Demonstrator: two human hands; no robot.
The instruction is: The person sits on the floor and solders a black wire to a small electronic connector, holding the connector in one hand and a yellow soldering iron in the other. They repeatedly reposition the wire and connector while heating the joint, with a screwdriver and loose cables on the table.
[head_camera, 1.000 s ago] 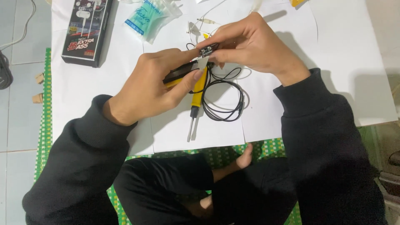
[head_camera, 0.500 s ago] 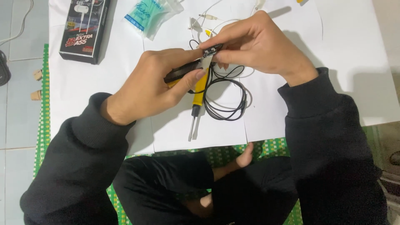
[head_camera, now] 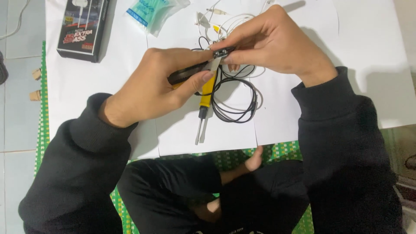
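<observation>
Near: green mat [head_camera: 225,158], crossed legs. Left hand [head_camera: 151,86] is closed around a black cutter [head_camera: 190,71], blade tip at a small black part [head_camera: 223,53] pinched narrow between right hand [head_camera: 273,41] fingertips, above the white paper [head_camera: 108,78]. The part looks tiny, light, rigid, probably fragile; hold it by its edges, cable slack. Under it: yellow screwdriver [head_camera: 206,97], black cable coil [head_camera: 238,102]. Far: white wires [head_camera: 229,21], black box [head_camera: 82,28], teal packet [head_camera: 151,13].
</observation>
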